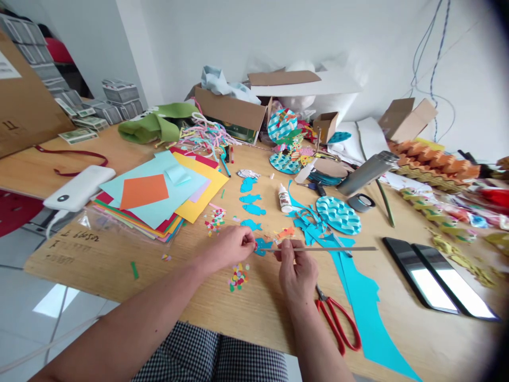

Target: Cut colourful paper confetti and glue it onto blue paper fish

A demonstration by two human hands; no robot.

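Observation:
My right hand point(296, 269) grips a thin grey-brown stick point(342, 249), held level with its tip over a blue paper fish point(262, 247). My left hand point(234, 246) is pinched at the left end of that fish. A speck of red shows at its fingertips, too small to name. Further blue paper fish point(251, 210) lie in a column behind. Small coloured paper dots point(238, 277) are heaped in front of my left hand, and more paper bits point(216, 220) lie behind it. An orange paper fish point(285, 233) rests just behind my right hand.
Red-handled scissors point(338, 323) and a blue paper sheet point(369, 318) lie at the right. A white glue bottle point(284, 199) stands behind, near blue scraps point(310, 223). Coloured paper point(191, 183) and a power bank point(79, 188) are left; two black phones point(421, 276) lie far right.

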